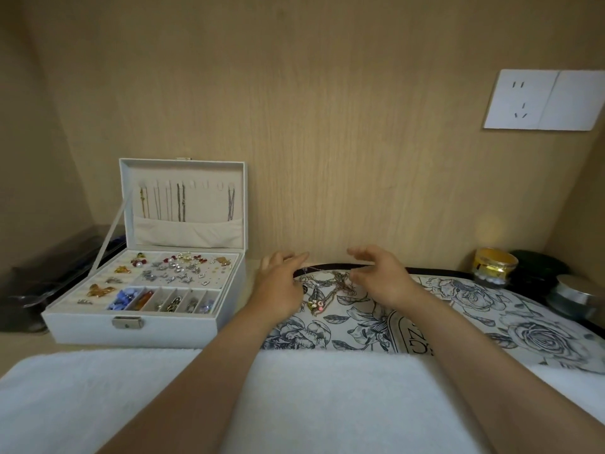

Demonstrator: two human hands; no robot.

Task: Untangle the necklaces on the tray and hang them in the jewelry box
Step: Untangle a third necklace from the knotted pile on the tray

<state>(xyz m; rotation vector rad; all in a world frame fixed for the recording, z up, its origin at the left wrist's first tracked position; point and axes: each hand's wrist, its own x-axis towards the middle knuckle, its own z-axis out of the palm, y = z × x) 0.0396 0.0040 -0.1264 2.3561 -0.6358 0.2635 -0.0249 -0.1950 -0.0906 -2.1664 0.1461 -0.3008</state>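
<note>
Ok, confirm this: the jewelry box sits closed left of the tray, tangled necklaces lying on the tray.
Wrong on one point: the jewelry box is open, lid upright, as the head view shows. It does sit left of the tray, and the tangled necklaces lie on the tray.

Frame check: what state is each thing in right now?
Jewelry box: open, lid upright, several chains hung inside.
Necklaces: tangled pile on the tray.
Left hand: over the pile, grip unclear.
Right hand: over the pile, fingers apart, nothing visibly held.
Wall socket: nothing plugged in.
</note>
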